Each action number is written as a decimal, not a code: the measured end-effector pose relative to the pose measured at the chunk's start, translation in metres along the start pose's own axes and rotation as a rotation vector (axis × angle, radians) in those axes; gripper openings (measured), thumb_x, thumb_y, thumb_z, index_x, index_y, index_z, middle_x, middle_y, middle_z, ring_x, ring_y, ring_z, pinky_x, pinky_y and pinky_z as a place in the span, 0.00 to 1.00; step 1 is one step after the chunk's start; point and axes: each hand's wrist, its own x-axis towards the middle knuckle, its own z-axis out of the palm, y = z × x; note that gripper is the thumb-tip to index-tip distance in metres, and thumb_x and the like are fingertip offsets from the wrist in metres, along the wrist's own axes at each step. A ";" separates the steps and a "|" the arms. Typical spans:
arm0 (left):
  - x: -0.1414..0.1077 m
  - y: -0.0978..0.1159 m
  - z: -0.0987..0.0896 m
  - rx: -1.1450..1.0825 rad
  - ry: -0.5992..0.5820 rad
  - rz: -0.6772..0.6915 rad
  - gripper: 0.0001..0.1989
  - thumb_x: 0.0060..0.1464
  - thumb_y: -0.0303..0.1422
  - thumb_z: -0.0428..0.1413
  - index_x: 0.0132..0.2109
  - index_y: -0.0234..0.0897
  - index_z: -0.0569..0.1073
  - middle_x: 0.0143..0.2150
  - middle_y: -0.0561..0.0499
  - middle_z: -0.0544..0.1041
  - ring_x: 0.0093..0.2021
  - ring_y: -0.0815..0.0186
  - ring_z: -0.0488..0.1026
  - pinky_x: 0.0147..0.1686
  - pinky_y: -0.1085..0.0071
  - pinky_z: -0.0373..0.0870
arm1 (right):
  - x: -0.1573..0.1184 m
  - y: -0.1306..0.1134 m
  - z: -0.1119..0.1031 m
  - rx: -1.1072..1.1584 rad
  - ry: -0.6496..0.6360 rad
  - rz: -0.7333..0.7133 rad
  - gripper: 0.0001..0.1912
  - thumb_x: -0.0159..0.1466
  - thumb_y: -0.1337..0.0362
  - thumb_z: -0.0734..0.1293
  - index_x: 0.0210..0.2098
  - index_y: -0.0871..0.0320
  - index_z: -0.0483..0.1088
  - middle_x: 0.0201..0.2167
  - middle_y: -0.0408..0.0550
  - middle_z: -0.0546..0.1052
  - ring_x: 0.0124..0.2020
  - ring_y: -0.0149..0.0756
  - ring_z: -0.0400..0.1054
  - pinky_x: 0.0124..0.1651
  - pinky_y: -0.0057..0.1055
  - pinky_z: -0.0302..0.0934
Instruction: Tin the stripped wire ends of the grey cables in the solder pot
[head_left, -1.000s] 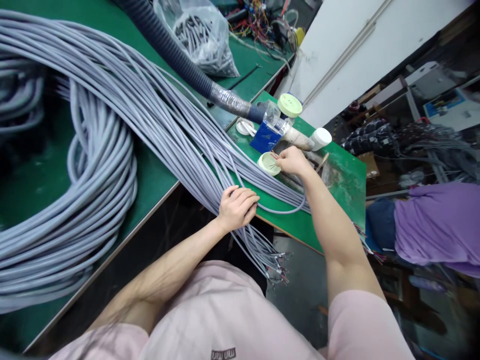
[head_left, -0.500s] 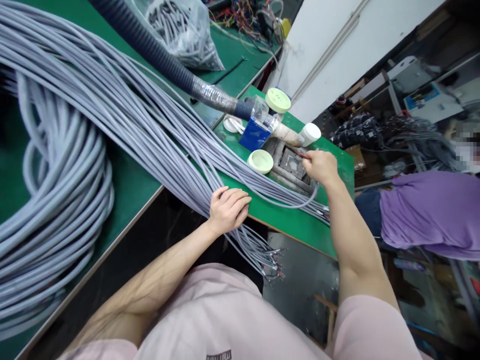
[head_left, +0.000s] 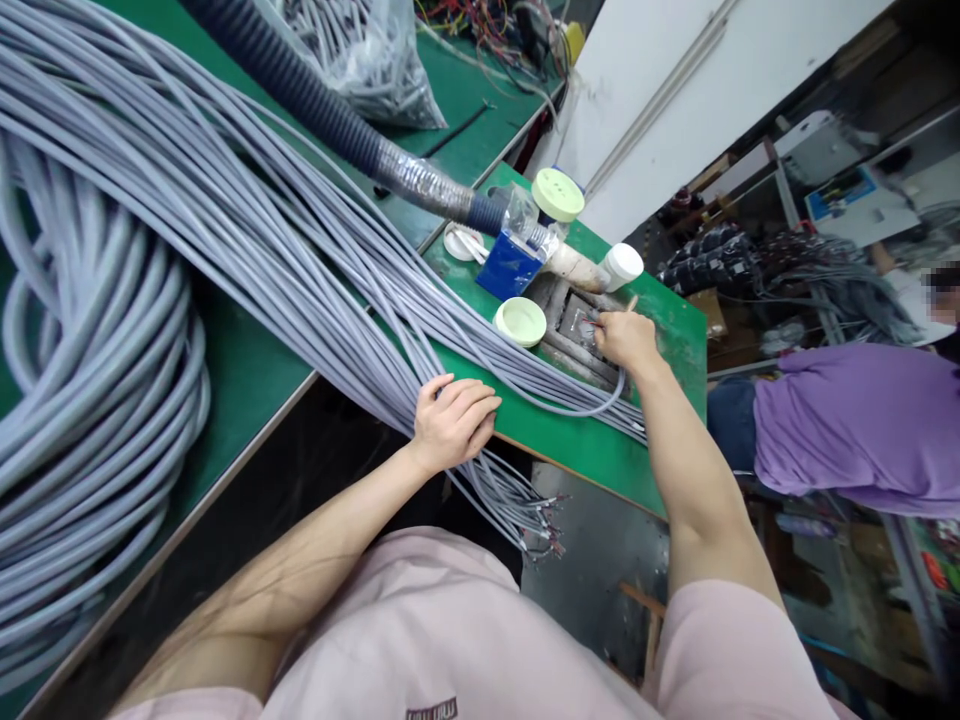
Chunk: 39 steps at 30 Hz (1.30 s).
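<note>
My left hand [head_left: 455, 422] is closed over part of a bundle of grey cables [head_left: 330, 270] at the table's front edge. Stripped cable ends [head_left: 544, 525] hang below it. In my right hand [head_left: 628, 338], the fingers pinch the end of one grey cable [head_left: 609, 407], which loops up from the bundle. Thin reddish wires [head_left: 592, 323] poke out past the fingertips, over a shiny grey surface in a square, dirty pot [head_left: 555, 352]. Whether the wire tips touch that surface I cannot tell. A short pale stick [head_left: 634, 302] shows just behind this hand.
A ribbed hose [head_left: 315, 110] ends in a pale pipe by the pot, next to a blue box [head_left: 510, 265]. Around them stand a light-green dish [head_left: 520, 321] and a white jar [head_left: 623, 266]. Coiled cable [head_left: 97, 400] lies left; a person in purple [head_left: 862, 425] is at right.
My right hand has shifted left and slightly down, bringing the wire ends further over the pot. The pale stick has come into sight behind it. My left hand stays on the bundle.
</note>
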 end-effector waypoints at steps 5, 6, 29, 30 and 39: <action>0.000 0.001 0.000 0.006 0.030 0.023 0.12 0.52 0.32 0.56 0.45 0.47 0.76 0.44 0.52 0.81 0.47 0.58 0.76 0.57 0.56 0.54 | 0.002 -0.002 0.000 0.004 -0.020 -0.002 0.19 0.62 0.64 0.57 0.44 0.63 0.75 0.39 0.63 0.79 0.40 0.51 0.73 0.36 0.35 0.58; 0.001 0.001 0.000 0.010 0.036 0.031 0.13 0.52 0.32 0.56 0.45 0.47 0.76 0.44 0.52 0.81 0.47 0.59 0.76 0.56 0.56 0.53 | 0.001 -0.002 0.000 0.008 -0.021 -0.002 0.19 0.62 0.64 0.57 0.44 0.63 0.75 0.39 0.63 0.79 0.40 0.51 0.73 0.36 0.35 0.58; 0.006 0.005 -0.003 0.126 0.146 0.172 0.10 0.53 0.30 0.55 0.44 0.42 0.74 0.42 0.53 0.81 0.45 0.63 0.77 0.56 0.59 0.54 | 0.005 -0.064 -0.067 0.690 0.052 -0.360 0.10 0.53 0.65 0.63 0.23 0.63 0.74 0.17 0.43 0.69 0.23 0.31 0.60 0.29 0.29 0.49; 0.006 0.004 -0.003 0.123 0.140 0.168 0.10 0.53 0.30 0.55 0.44 0.42 0.74 0.42 0.53 0.81 0.45 0.63 0.76 0.56 0.59 0.54 | 0.006 -0.067 -0.066 0.665 0.039 -0.355 0.10 0.53 0.65 0.63 0.24 0.63 0.75 0.18 0.43 0.70 0.23 0.31 0.61 0.29 0.29 0.49; 0.008 0.005 -0.004 0.132 0.175 0.213 0.10 0.52 0.29 0.56 0.44 0.40 0.73 0.41 0.52 0.81 0.44 0.63 0.76 0.56 0.60 0.55 | 0.013 -0.078 -0.062 0.422 -0.006 -0.315 0.13 0.56 0.63 0.62 0.33 0.60 0.79 0.29 0.50 0.79 0.31 0.37 0.67 0.31 0.30 0.50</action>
